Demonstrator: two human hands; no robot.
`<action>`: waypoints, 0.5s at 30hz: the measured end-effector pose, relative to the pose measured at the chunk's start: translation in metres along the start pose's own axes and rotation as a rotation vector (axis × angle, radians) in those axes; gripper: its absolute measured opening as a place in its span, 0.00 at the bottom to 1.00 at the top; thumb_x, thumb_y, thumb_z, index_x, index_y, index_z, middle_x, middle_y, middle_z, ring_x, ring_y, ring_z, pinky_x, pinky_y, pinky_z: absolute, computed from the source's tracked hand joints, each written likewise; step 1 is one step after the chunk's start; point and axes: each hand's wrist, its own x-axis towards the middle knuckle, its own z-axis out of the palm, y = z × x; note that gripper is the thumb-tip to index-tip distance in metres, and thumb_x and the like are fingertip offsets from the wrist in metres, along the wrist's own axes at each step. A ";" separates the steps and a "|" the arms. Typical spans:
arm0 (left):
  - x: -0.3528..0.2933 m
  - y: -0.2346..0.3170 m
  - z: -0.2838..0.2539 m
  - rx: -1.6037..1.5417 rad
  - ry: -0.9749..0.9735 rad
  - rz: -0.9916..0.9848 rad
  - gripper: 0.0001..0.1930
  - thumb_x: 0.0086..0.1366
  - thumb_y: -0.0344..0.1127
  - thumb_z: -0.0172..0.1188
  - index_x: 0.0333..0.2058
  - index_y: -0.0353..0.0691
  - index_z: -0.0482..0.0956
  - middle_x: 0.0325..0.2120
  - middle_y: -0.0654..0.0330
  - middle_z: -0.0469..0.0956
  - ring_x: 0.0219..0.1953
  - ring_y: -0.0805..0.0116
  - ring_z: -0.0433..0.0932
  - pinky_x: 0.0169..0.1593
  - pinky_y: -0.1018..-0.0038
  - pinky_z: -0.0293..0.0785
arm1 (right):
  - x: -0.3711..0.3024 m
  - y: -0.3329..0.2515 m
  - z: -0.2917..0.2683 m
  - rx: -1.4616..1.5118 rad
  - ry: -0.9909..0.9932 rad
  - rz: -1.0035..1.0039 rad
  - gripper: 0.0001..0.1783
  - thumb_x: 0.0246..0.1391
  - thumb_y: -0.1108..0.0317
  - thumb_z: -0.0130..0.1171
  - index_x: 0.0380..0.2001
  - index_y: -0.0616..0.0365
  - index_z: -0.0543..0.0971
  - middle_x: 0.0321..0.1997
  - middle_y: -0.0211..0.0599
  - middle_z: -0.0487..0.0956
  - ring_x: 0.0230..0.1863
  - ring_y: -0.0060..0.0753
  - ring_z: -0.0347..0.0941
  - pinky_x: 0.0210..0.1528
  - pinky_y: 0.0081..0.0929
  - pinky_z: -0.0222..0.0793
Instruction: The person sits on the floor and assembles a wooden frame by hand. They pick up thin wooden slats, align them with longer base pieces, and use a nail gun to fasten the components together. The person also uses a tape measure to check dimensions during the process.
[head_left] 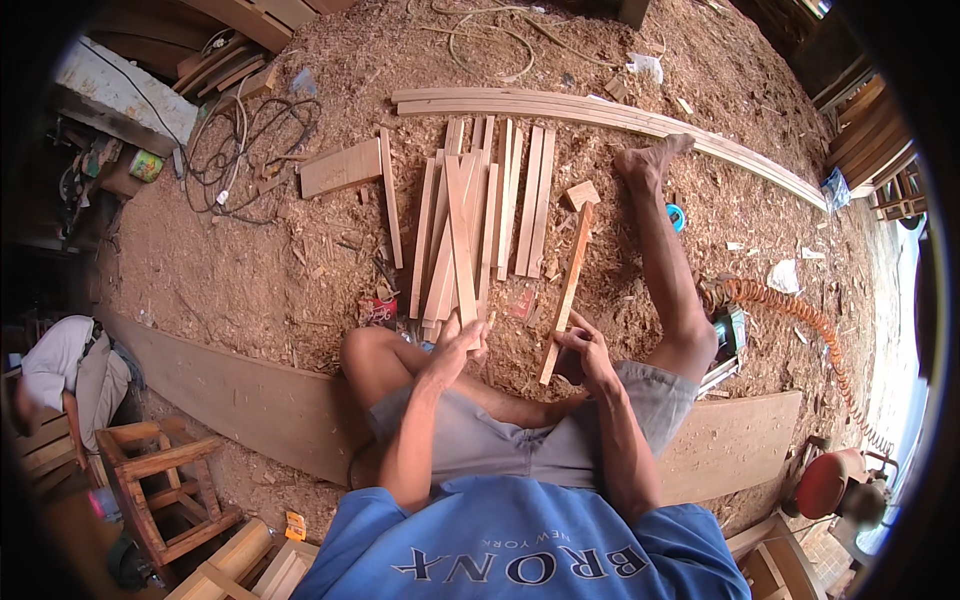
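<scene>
My left hand (455, 348) is closed round the near end of a pale wooden slat (460, 235), which slopes up over a pile of similar slats (437, 265). My right hand (588, 352) grips a narrower, more orange wooden strip (568, 290) near its lower end. That strip tilts away from me, its far end close to a small square wood block (581, 194). The pile lies on the shavings in front of my legs, its pieces running roughly away from me. Some fingers of both hands are hidden behind the wood.
Long thin boards (600, 112) lie across the far side, near my bare foot. A wide plank (240, 390) runs beneath me. To the right are a nail gun (730, 335), an orange coiled hose (780, 295) and a blue tape roll (676, 217). Another person (75, 375) bends at left beside a wooden stool frame (165, 480).
</scene>
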 end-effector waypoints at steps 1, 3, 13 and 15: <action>0.003 0.000 -0.006 0.034 -0.033 -0.030 0.22 0.68 0.31 0.58 0.59 0.42 0.63 0.37 0.64 0.74 0.27 0.75 0.71 0.26 0.82 0.63 | 0.002 0.002 -0.001 -0.023 0.027 0.004 0.33 0.57 0.76 0.59 0.66 0.62 0.65 0.26 0.27 0.78 0.22 0.17 0.71 0.25 0.16 0.67; 0.009 0.000 -0.017 0.036 -0.034 -0.075 0.25 0.67 0.29 0.58 0.61 0.42 0.61 0.37 0.63 0.74 0.29 0.74 0.73 0.28 0.82 0.66 | 0.005 0.004 0.000 0.001 0.014 0.003 0.32 0.57 0.76 0.59 0.66 0.62 0.65 0.26 0.27 0.78 0.23 0.17 0.71 0.27 0.16 0.68; 0.039 -0.012 -0.055 0.152 0.333 -0.142 0.31 0.72 0.58 0.47 0.44 0.26 0.74 0.19 0.62 0.71 0.18 0.64 0.80 0.24 0.68 0.83 | 0.006 0.002 0.001 -0.018 -0.036 0.083 0.35 0.55 0.72 0.63 0.65 0.62 0.66 0.34 0.30 0.79 0.35 0.21 0.74 0.41 0.20 0.69; 0.039 -0.014 -0.053 0.216 0.349 -0.121 0.32 0.72 0.58 0.47 0.44 0.26 0.74 0.19 0.61 0.72 0.19 0.65 0.81 0.24 0.69 0.83 | 0.006 0.003 -0.001 -0.023 -0.071 0.071 0.36 0.54 0.71 0.65 0.66 0.62 0.66 0.38 0.33 0.80 0.41 0.24 0.75 0.47 0.22 0.69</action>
